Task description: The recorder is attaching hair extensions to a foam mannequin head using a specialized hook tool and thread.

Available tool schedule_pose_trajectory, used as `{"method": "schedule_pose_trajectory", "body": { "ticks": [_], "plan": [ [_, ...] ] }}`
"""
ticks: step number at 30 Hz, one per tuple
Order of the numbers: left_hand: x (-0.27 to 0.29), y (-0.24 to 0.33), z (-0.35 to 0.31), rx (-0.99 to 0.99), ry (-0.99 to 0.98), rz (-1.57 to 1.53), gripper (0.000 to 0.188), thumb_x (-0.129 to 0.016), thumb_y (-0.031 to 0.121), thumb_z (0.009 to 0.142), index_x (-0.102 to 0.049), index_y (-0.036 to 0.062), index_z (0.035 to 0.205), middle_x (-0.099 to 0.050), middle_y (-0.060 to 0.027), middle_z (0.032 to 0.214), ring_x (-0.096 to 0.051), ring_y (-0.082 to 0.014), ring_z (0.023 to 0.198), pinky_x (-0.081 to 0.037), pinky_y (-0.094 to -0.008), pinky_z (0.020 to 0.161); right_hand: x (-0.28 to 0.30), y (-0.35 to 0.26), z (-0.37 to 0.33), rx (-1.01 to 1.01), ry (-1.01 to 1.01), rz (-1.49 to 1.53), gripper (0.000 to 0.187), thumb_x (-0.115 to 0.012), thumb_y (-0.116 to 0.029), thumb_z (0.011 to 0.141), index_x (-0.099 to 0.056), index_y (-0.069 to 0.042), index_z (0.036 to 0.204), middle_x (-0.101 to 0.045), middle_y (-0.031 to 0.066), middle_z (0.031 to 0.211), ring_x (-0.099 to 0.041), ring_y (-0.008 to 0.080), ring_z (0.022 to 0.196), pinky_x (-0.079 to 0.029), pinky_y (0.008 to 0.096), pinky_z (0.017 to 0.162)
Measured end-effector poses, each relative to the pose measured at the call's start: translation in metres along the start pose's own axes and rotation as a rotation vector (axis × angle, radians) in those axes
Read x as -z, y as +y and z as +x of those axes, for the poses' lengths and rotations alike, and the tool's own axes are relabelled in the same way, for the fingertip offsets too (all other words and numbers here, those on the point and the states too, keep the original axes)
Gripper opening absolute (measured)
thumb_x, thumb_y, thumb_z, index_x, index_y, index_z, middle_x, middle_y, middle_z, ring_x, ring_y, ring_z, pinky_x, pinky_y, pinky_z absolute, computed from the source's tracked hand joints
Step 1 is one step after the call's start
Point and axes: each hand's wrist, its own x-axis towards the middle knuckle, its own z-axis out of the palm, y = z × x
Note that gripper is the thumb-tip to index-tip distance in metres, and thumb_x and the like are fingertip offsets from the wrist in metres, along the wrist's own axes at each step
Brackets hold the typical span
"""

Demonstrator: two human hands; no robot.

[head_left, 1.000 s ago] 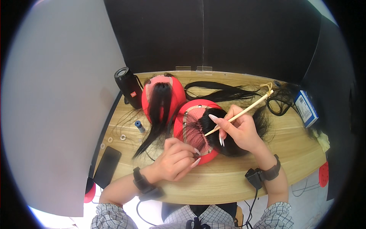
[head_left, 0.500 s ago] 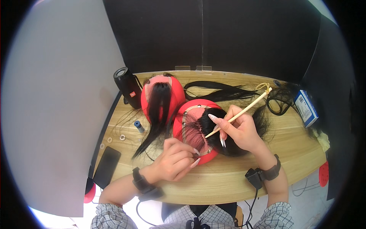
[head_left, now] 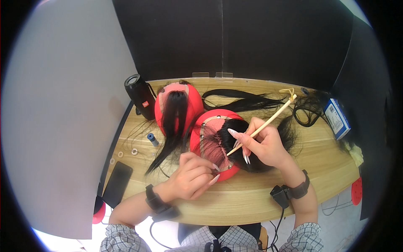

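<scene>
A red rounded wig block (head_left: pixel 194 145) lies in front of me, with a pink net (head_left: pixel 214 148) pinned on it inside a beige band. Black hair (head_left: pixel 235 130) covers its right side, and thin loose strands spread over the net. My right hand (head_left: pixel 268 145) is closed round a pale wooden ventilating needle (head_left: pixel 275 116) with a yellow loop at its top. The lower tip touches or nearly touches the net by the hairline. At the block's front left edge, my left hand (head_left: pixel 194 175) has curled fingers and a closed pinch; what is in it is too small to see.
Behind to the left stands a second red block (head_left: pixel 193 98) with black hair, beside a black speaker (head_left: pixel 140 96). A blue tube (head_left: pixel 153 139), small rings (head_left: pixel 134 151) and a phone (head_left: pixel 118 184) lie left. Hair bundles (head_left: pixel 239 100) and a blue-white box (head_left: pixel 337 119) lie farther back.
The ventilating needle's tip has shifted slightly down and right, and its looped end a little left. My left hand stays almost still.
</scene>
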Motion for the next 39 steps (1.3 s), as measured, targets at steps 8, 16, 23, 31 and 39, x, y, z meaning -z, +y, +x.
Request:
{"method": "schedule_pose_trajectory", "body": {
  "ticks": [8, 16, 23, 31, 39],
  "plan": [
    [0.000, 0.000, -0.001, 0.008, -0.008, -0.004, 0.012, -0.069, 0.005, 0.074, -0.057, 0.0042, 0.076, -0.062, -0.0047, 0.084, -0.062, -0.0213, 0.090, -0.039, -0.0369, 0.079, 0.000, -0.004, -0.001, -0.008, -0.009, -0.053, 0.024, -0.065, -0.009, 0.090, -0.049, -0.004, 0.073, -0.058, 0.0016, 0.056, -0.056, 0.0055, 0.050, -0.043, 0.0218, 0.046],
    [0.003, 0.002, 0.000, -0.014, 0.036, 0.041, 0.011, -0.069, 0.005, 0.073, -0.058, 0.0056, 0.075, -0.061, -0.0041, 0.081, -0.063, -0.0216, 0.090, -0.038, -0.0375, 0.079, -0.006, -0.010, -0.006, 0.187, 0.008, -0.403, 0.029, -0.073, -0.013, 0.082, -0.051, -0.007, 0.064, -0.055, 0.0017, 0.055, -0.053, 0.0142, 0.057, -0.041, 0.0303, 0.053],
    [0.005, 0.004, -0.001, 0.011, 0.113, 0.091, 0.010, -0.069, 0.006, 0.076, -0.059, 0.0054, 0.075, -0.062, -0.0050, 0.078, -0.065, -0.0255, 0.099, -0.040, -0.0424, 0.088, -0.016, -0.015, -0.012, 0.424, -0.070, -0.587, 0.024, -0.077, -0.016, 0.077, -0.057, -0.009, 0.066, -0.051, 0.0000, 0.054, -0.047, 0.0210, 0.063, -0.040, 0.0316, 0.066],
    [0.000, 0.002, 0.000, 0.001, -0.037, -0.373, 0.011, -0.066, 0.001, 0.081, -0.057, -0.0013, 0.075, -0.058, -0.0143, 0.079, -0.062, -0.0349, 0.107, -0.039, -0.0598, 0.104, -0.019, -0.019, -0.013, 0.526, -0.089, -0.473, 0.021, -0.078, -0.013, 0.074, -0.060, -0.008, 0.065, -0.053, -0.0001, 0.054, -0.045, 0.0185, 0.048, -0.044, 0.0341, 0.068],
    [-0.002, -0.002, 0.001, -0.065, -0.110, -0.340, 0.016, -0.068, 0.002, 0.077, -0.053, -0.0012, 0.071, -0.059, -0.0144, 0.080, -0.063, -0.0338, 0.102, -0.044, -0.0533, 0.102, -0.009, -0.023, -0.016, 0.437, -0.118, -0.276, 0.017, -0.075, -0.007, 0.074, -0.061, -0.008, 0.064, -0.057, 0.0010, 0.056, -0.052, 0.0153, 0.061, -0.045, 0.0317, 0.069]
  ]
}}
